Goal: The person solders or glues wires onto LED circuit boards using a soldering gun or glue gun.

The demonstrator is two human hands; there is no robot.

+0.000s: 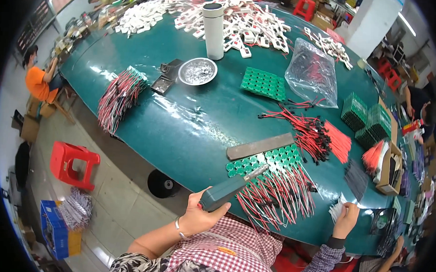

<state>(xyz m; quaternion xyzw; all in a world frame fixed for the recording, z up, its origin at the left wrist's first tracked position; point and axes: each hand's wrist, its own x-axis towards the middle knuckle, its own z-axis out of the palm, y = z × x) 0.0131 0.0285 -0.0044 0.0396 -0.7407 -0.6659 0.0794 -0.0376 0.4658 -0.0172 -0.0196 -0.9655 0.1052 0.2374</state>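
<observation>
My left hand (197,218), a silver bangle at its wrist, is wrapped round a dark green soldering gun (223,191). The gun's metal tip points at a panel of small round green circuit boards (280,158). Red, white and black wires (276,199) hang from the boards toward my checked apron (222,255). A grey metal bar (260,146) lies along the panel's far edge. Off to the right, my right hand (346,221) is closed at a bundle of thin white wires (337,208), its fingertips pinching at them.
Red and black wires (310,137), stacked green boards (369,116) and a cardboard box (390,170) lie right. Beyond are a metal dish (197,71), a white flask (213,33), a plastic bag (313,72) and piled white parts (237,20). A wire bundle (122,100) sits left.
</observation>
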